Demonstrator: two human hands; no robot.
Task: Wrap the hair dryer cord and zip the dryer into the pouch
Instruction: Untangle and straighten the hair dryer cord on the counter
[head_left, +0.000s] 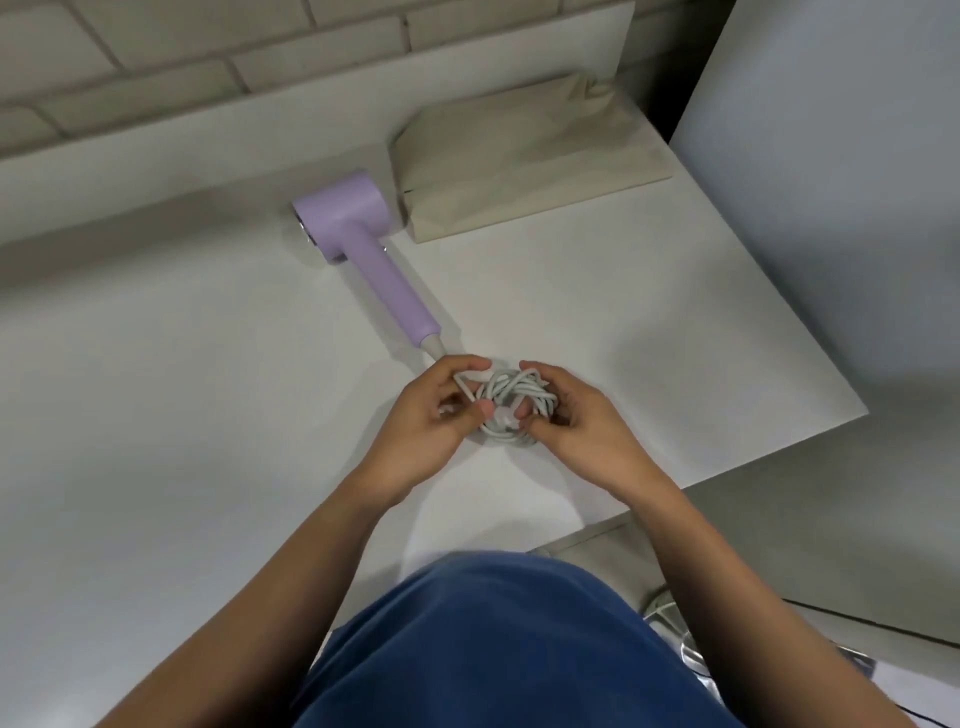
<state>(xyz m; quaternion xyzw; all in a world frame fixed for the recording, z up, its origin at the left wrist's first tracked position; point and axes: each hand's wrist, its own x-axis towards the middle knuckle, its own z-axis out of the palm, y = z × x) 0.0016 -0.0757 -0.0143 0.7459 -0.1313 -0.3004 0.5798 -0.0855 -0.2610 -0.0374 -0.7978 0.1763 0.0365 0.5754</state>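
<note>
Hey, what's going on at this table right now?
A person is bundling a hair dryer's white cord into a coil, gripping it with the left hand and the right hand. The lilac hair dryer lies on the white table, not yet packed. The beige pouch lies just beyond it, near the wall.

1. Soft, even indoor light, moderately bright; the matte white tabletop (156, 415) shows no harsh glare.
2. Faint grey shadows lie on it beside the lilac plastic hair dryer (363, 228) and toward its right edge.
3. A small glint marks the dryer's metal rim.
4. The pale brick wall (208, 52) bows with wide-angle distortion.
5. The coiled pale grey cord (511, 387) looks slightly blurred; the blue cloth (493, 649) below is soft.
</note>
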